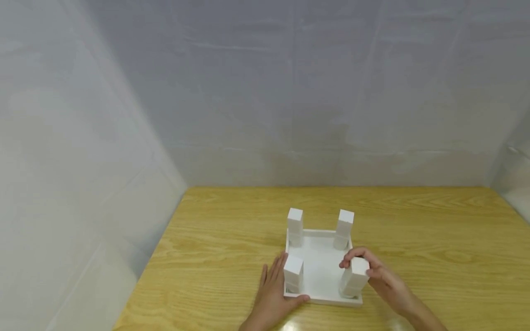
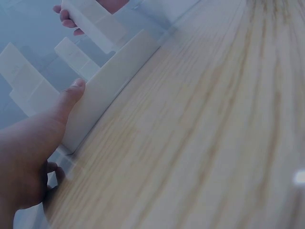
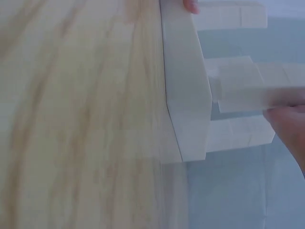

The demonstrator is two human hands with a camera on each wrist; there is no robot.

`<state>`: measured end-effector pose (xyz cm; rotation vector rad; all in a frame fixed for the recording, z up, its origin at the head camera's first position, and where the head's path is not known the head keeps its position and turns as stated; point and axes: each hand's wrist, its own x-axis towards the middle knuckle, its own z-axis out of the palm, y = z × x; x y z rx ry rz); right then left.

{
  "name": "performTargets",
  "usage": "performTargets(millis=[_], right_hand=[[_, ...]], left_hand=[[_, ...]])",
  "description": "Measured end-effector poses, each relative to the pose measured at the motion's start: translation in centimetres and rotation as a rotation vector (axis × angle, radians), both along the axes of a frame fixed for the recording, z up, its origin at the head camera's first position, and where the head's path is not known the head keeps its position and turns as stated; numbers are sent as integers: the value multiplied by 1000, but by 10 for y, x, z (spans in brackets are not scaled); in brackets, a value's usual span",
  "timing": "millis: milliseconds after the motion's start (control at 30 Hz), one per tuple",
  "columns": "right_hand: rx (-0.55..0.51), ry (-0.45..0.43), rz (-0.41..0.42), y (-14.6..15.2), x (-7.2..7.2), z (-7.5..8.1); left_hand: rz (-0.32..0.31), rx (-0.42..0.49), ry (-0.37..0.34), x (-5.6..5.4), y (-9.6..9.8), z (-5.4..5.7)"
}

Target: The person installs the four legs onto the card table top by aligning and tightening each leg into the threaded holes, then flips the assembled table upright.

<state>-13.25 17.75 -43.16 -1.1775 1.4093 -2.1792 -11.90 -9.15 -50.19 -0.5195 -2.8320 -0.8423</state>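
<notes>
A shallow white square tray [image 1: 322,264] lies on the wooden table, with a white square post at each corner. Seams across the posts suggest stacked blocks. My left hand [image 1: 271,299] holds the tray's near left corner, thumb on the near wall [image 2: 107,88] and fingers along the left side. Beside it stands the near left post [image 1: 293,273]. With my right hand [image 1: 387,280] I pinch the top of the near right post [image 1: 355,278] between thumb and fingers. That post [image 3: 245,88] leans slightly, its segments out of line; whether its base touches the tray floor is unclear.
Two more posts, the far left one [image 1: 295,225] and the far right one [image 1: 344,228], rise from the back corners. The wooden table [image 1: 215,262] extends around the tray. Pale sheeting [image 1: 314,101] hangs behind the table and at its sides.
</notes>
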Motion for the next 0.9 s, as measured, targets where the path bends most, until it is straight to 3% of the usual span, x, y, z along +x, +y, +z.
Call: performTargets(millis=[100,267,333,400,567,733,900], right_hand=[[46,44,-68,2,0,-1],[210,228,-454,-2,3,-3],[227,275,-528,-6,3,-3],[192,294,-487,-9,1,-3],[105,310,-239,-8,-3,-2],[196,232,-178,3,-1,-3],[201,210,-160,9,-2,-5]], left_hand=[[-3,-4,0,0,0,0],[0,-1,2,0,-2,0],[3,3,-2,0,-2,-1],[5,11,-8,0,-3,-1],[4,19,-11,0,-2,-1],[4,14,-3,1,-2,-1],[7,17,5,0,-2,-1]])
